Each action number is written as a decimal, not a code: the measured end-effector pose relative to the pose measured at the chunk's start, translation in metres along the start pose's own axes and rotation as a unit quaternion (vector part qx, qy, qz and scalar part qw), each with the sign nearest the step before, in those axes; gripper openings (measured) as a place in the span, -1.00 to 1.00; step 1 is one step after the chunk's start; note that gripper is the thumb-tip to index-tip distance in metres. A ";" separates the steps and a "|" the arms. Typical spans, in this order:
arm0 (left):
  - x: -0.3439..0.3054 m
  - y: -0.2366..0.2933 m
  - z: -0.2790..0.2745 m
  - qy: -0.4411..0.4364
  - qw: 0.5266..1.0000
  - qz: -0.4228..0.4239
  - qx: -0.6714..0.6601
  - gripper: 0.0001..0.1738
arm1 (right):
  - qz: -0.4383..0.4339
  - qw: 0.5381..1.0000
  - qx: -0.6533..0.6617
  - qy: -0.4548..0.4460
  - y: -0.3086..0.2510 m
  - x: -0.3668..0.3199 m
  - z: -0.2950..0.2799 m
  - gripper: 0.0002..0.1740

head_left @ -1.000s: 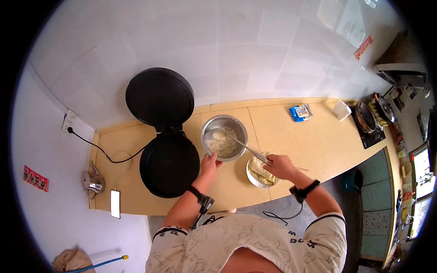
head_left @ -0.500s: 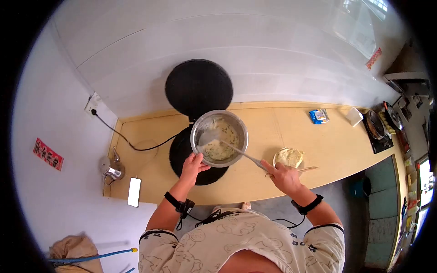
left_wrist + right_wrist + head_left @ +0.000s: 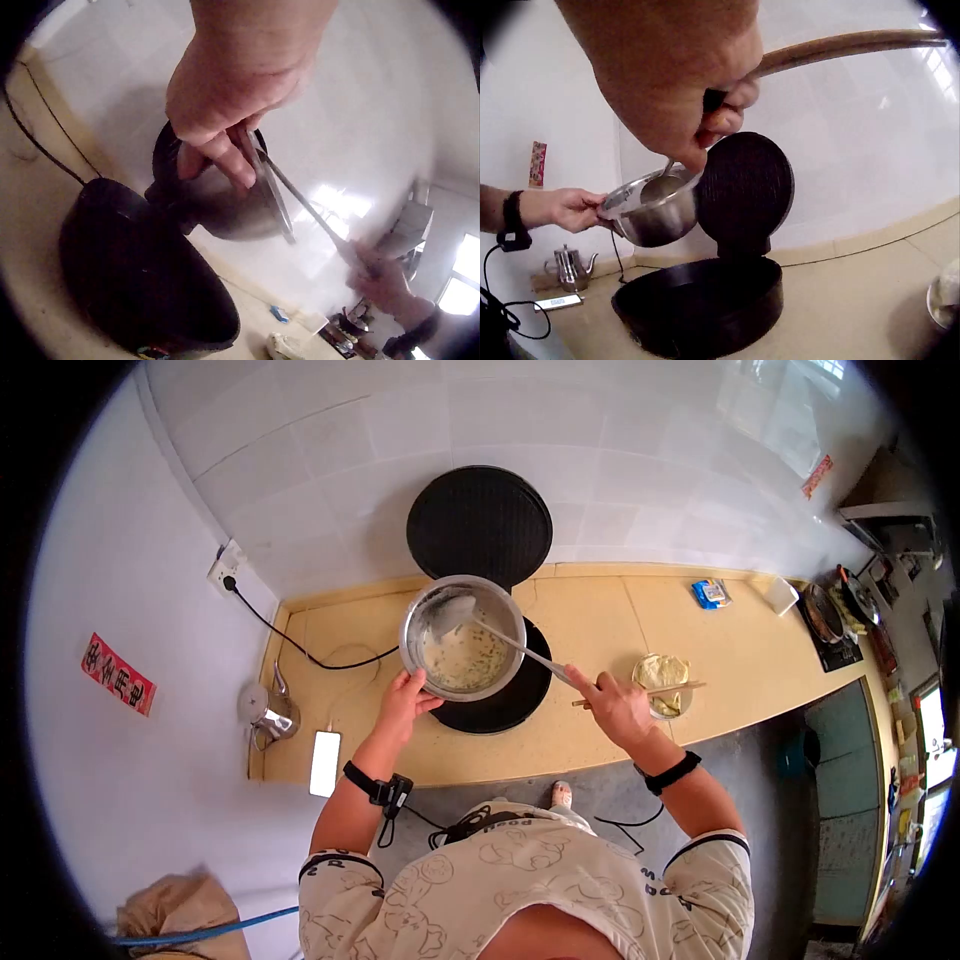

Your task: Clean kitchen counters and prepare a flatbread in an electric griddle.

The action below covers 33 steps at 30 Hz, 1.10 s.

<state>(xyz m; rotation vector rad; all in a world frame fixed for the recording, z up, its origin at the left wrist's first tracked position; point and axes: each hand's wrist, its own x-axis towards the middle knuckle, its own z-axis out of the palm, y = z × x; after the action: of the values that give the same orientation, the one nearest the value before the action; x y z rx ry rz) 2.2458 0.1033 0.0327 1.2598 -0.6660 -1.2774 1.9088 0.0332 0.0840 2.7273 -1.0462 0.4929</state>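
My left hand (image 3: 402,705) grips the near-left rim of a steel bowl (image 3: 508,610), thumb at the rim and fingers underneath. The bowl holds pale batter with green flecks and is raised over an electric griddle (image 3: 522,695), hiding part of its black lower pan. The griddle's round lid (image 3: 480,520) stands upright against the wall. My right hand (image 3: 620,710) holds a ladle (image 3: 525,651), whose scoop is inside the bowl, along with a pair of wooden chopsticks (image 3: 840,49) jutting out past the hand.
Folded flatbreads (image 3: 660,672) lie in a dish on the right, beneath the chopsticks. A blue packet (image 3: 710,594) and a white container (image 3: 781,596) stand farther back. A steel kettle (image 3: 270,712) and a phone (image 3: 325,763) are at the left, with the griddle's black cord (image 3: 340,663) behind.
The bowl has moved left from beside the griddle to over its lower pan. The right hand, ladle and chopsticks have come away from the flatbread dish with it. The head view has shifted.
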 end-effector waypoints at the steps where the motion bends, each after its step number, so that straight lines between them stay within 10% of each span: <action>1: 0.000 0.002 -0.002 0.005 1.000 -0.001 0.001 -0.58 | 0.027 0.999 0.003 -0.021 -0.004 -0.006 0.002 -0.35; 33: 0.057 -0.004 -0.016 -0.002 0.998 0.064 -0.026 -0.63 | 0.176 0.964 0.180 -0.088 -0.044 -0.003 0.004 -0.42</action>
<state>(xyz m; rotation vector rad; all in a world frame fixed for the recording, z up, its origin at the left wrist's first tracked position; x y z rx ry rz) 2.2727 0.0554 0.0099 1.1533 -0.7013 -1.1849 1.9371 0.0668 0.0770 2.9449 -1.6518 0.5474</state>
